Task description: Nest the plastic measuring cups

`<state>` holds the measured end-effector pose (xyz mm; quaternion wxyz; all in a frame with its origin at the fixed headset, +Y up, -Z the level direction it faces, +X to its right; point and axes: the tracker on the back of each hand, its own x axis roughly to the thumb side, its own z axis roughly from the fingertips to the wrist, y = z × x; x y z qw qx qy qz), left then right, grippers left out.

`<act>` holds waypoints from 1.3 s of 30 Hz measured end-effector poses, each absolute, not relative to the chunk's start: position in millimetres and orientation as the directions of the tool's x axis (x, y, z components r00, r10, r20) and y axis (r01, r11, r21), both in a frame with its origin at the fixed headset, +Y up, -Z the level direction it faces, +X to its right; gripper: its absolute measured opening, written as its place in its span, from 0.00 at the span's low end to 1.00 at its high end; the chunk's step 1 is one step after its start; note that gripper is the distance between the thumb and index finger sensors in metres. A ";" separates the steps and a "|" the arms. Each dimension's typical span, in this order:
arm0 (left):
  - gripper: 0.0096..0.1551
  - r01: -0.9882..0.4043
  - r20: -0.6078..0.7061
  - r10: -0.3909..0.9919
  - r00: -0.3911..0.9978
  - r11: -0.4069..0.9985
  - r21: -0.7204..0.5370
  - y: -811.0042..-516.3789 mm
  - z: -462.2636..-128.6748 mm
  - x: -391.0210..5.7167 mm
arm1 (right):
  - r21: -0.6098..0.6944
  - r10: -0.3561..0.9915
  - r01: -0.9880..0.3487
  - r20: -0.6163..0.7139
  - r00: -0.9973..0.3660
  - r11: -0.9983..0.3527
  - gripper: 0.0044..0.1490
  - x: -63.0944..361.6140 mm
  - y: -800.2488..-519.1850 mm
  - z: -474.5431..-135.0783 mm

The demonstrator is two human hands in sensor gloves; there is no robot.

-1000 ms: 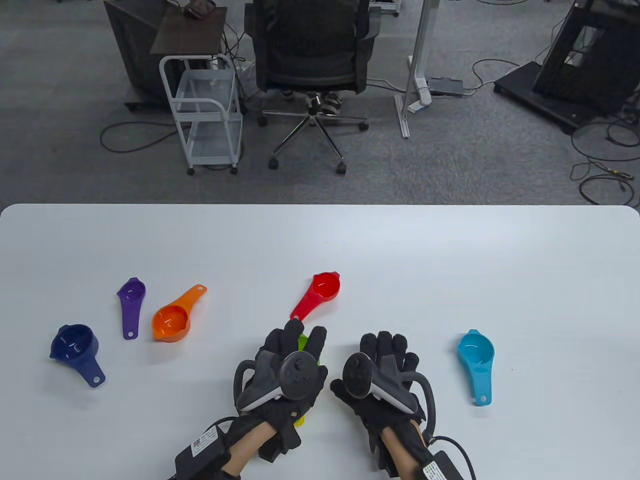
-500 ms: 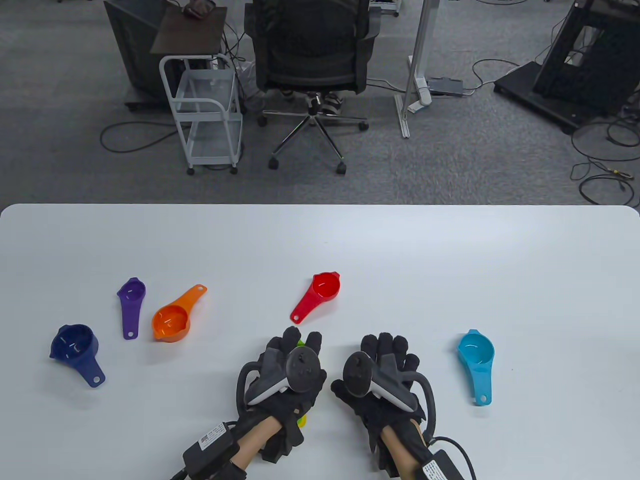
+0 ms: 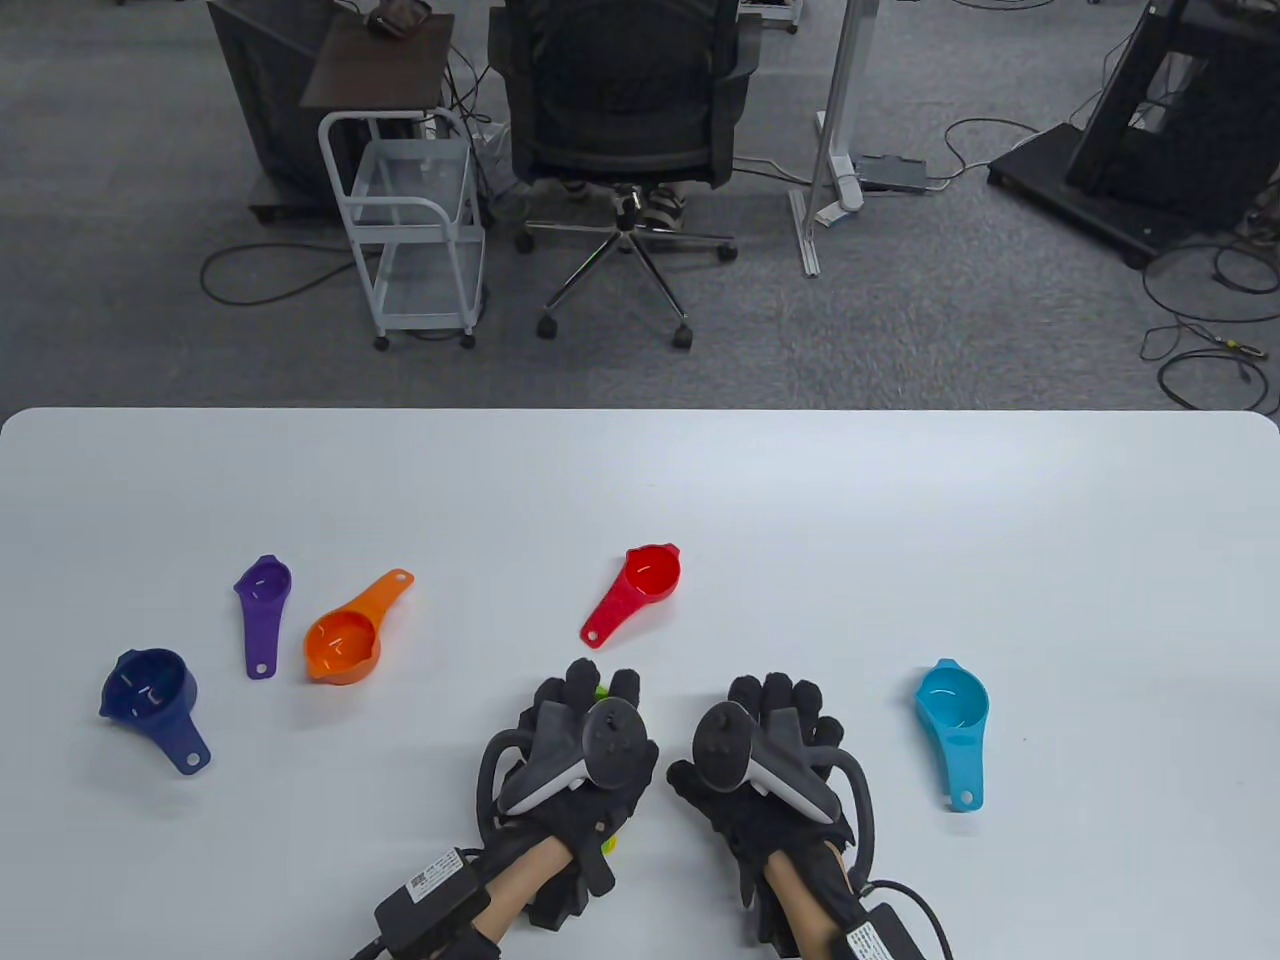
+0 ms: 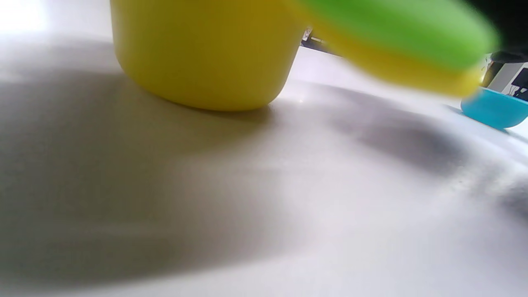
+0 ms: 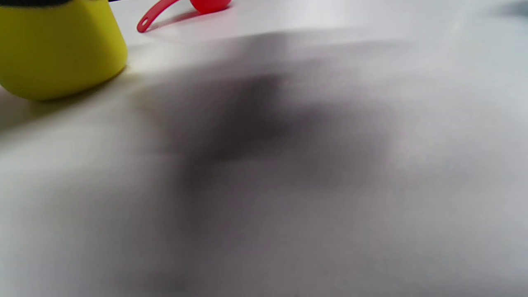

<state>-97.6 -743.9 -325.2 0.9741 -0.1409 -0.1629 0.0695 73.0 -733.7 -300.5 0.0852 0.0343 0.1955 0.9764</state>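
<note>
A yellow cup [image 4: 206,53] stands on the white table [image 3: 640,480] with a green cup's handle [image 4: 392,37] lying on top of its own handle. My left hand [image 3: 575,715] lies palm down over this pair, and only a green sliver [image 3: 602,690] and a yellow handle tip [image 3: 608,843] show in the table view. Its grip is hidden. My right hand [image 3: 775,710] rests empty on the table just right of it. A red cup [image 3: 652,572] lies just beyond the left hand, and a light blue cup [image 3: 952,700] lies right of the right hand.
An orange cup [image 3: 342,645], a purple cup [image 3: 263,583] and a navy cup [image 3: 150,690] lie at the left of the table. An office chair [image 3: 620,100] and a white cart [image 3: 415,220] stand on the floor beyond the far edge.
My left hand has drawn back a little toward the near edge over the yellow and green cups. My right hand has curled its fingers slightly. The cups have not moved.
</note>
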 end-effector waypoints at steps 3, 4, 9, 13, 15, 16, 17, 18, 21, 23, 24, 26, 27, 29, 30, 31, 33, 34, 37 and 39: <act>0.46 -0.101 0.292 0.190 0.937 0.951 -0.294 -744.6 -324.7 -97.8 | 0.391 0.186 -0.160 0.030 -0.982 -0.907 0.67 73.5 -734.4 -300.1; 0.47 -0.099 0.294 0.188 0.937 0.951 -0.292 -744.5 -324.6 -97.7 | 0.391 0.185 -0.159 0.030 -0.982 -0.907 0.67 73.5 -734.5 -300.3; 0.46 -0.089 0.301 0.178 0.937 0.953 -0.289 -744.6 -323.7 -95.7 | 0.409 0.178 -0.155 0.019 -0.984 -0.899 0.67 73.6 -737.4 -303.1; 0.48 -0.102 0.318 0.198 0.927 0.950 -0.294 -743.0 -322.6 -98.6 | 0.420 0.176 -0.156 0.009 -0.984 -0.894 0.67 75.6 -738.6 -305.0; 0.52 -0.123 0.330 0.216 0.919 0.952 -0.280 -735.7 -321.9 -104.5 | 0.408 0.181 -0.160 0.012 -0.983 -0.899 0.67 77.1 -737.1 -304.2; 0.53 -0.135 0.336 0.215 0.917 0.960 -0.247 -727.3 -321.7 -110.0 | 0.404 0.182 -0.161 0.014 -0.983 -0.901 0.67 77.8 -736.4 -303.7; 0.54 -0.143 0.340 0.214 0.916 0.964 -0.222 -720.8 -321.5 -114.4 | 0.403 0.181 -0.160 0.014 -0.983 -0.901 0.67 78.1 -736.2 -303.3; 0.54 -0.159 0.345 0.213 0.914 0.971 -0.178 -709.7 -320.9 -123.3 | 0.399 0.184 -0.163 0.014 -0.983 -0.902 0.67 78.6 -735.6 -302.4; 0.52 -0.207 0.340 0.228 0.913 0.974 -0.095 -687.0 -319.1 -150.3 | 0.398 0.193 -0.171 0.017 -0.981 -0.901 0.67 78.7 -735.3 -301.1; 0.52 -0.253 0.309 0.260 0.915 0.965 -0.063 -676.6 -319.2 -178.5 | 0.396 0.192 -0.168 0.020 -0.981 -0.903 0.67 78.5 -735.4 -301.4; 0.52 -0.262 0.297 0.264 0.918 0.964 -0.048 -674.4 -319.8 -190.2 | 0.394 0.190 -0.166 0.021 -0.982 -0.904 0.67 78.4 -735.0 -301.5; 0.51 -0.264 0.250 0.255 0.934 0.965 0.002 -671.4 -322.5 -221.2 | 0.390 0.186 -0.163 0.021 -0.982 -0.906 0.67 78.4 -735.6 -302.2; 0.51 -0.256 0.205 0.243 0.948 0.966 0.041 -670.3 -325.2 -244.1 | 0.389 0.185 -0.162 0.021 -0.983 -0.907 0.67 78.4 -736.2 -302.6; 0.51 -0.255 0.119 0.244 0.962 0.963 0.085 -669.8 -329.7 -284.0 | 0.391 0.184 -0.163 0.019 -0.983 -0.906 0.67 78.7 -736.3 -302.7; 0.51 -0.260 0.066 0.254 0.965 0.960 0.106 -669.6 -331.7 -307.6 | 0.393 0.184 -0.163 0.017 -0.983 -0.905 0.66 79.0 -736.4 -302.8; 0.52 -0.266 0.026 0.265 0.964 0.956 0.124 -669.4 -332.9 -324.3 | 0.393 0.184 -0.163 0.016 -0.983 -0.905 0.66 79.1 -736.4 -302.8; 0.52 -0.294 -0.070 0.310 0.948 0.940 0.171 -668.7 -333.9 -364.1 | 0.393 0.183 -0.163 0.013 -0.983 -0.905 0.66 79.4 -736.4 -303.0; 0.52 -0.300 -0.120 0.325 0.938 0.935 0.189 -668.8 -333.7 -383.9 | 0.394 0.182 -0.163 0.011 -0.983 -0.905 0.66 79.6 -736.4 -303.4; 0.52 -0.267 -0.251 0.323 0.913 0.935 0.232 -677.1 -329.1 -435.9 | 0.397 0.174 -0.158 0.003 -0.985 -0.904 0.66 80.4 -737.3 -304.9; 0.53 -0.252 -0.332 0.308 0.891 0.947 0.201 -690.8 -327.7 -462.8 | 0.401 0.169 -0.156 -0.003 -0.986 -0.903 0.66 80.9 -738.5 -306.4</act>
